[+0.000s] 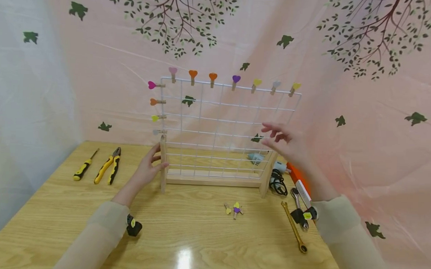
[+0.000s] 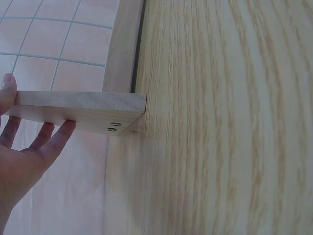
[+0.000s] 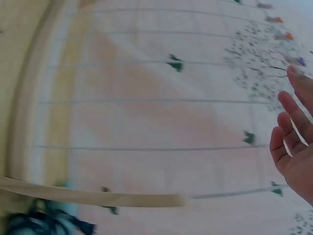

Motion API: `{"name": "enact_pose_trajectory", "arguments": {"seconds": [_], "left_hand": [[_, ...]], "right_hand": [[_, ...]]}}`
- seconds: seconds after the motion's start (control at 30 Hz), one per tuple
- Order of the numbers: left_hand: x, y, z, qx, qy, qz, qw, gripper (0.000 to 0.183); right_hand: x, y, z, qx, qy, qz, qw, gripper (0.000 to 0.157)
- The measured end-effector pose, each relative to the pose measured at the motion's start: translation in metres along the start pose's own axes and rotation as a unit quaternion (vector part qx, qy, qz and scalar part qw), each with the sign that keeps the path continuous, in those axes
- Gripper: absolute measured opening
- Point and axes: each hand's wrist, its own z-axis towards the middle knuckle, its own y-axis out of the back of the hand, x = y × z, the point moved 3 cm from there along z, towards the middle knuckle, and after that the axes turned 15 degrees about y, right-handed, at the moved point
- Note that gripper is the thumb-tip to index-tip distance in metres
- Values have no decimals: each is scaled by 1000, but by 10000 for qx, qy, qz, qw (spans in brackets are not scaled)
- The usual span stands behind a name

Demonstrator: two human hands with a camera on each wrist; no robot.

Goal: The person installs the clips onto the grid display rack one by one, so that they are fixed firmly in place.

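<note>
A white wire grid (image 1: 216,120) stands upright in a wooden frame on the table. Heart-topped clothespins (image 1: 212,77) in several colours clip along its top edge, and more, such as an orange clothespin (image 1: 157,102), line its left side. My left hand (image 1: 148,167) holds the left wooden post (image 2: 73,110), thumb on one face and fingers on the other. In front of the grid's right side my right hand (image 1: 283,141) hovers with nothing in it, fingers loosely bent and apart from the thumb. Some loose clothespins (image 1: 236,210) lie on the table before the stand.
On the left lie a screwdriver (image 1: 83,170) and yellow-black pliers (image 1: 108,166). By the right post sits a pale blue tool with a black cord (image 1: 278,184). A gold wrench (image 1: 294,228) and a ratchet wrench (image 1: 295,196) rest near the table's right edge.
</note>
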Motion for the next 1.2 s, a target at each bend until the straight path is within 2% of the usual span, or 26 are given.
{"name": "enact_pose_trajectory", "arguments": {"seconds": [0.3,0.47,0.63,0.83,0.9,1.07,1.2], "left_hand": [[8,1,5,-7,-14,-67,10000,71],[23,1,15,-15,-35,-84,10000,73],[32,1,21,-78,-110,-13,9999,74],[33,1,23,-61,-158,1,9999,74],[26,1,18,-41,-127,-1,9999,73],[5,0,5,-23,-76,7,10000,70],[4,0,4,-38,-69,-9,10000,70]], "right_hand": [[-42,-77,-64,949,-538,269,9937,42],[-75,-119,-95,1406,-376,446,9883,42],[-87,-148,-115,1932,-264,510,9795,41],[-94,-167,-129,2572,-305,432,9649,42],[-94,-169,-129,2690,-415,535,9608,42],[-95,-172,-125,2811,-469,620,9565,36],[-95,-175,-123,2885,-308,590,9552,31]]}}
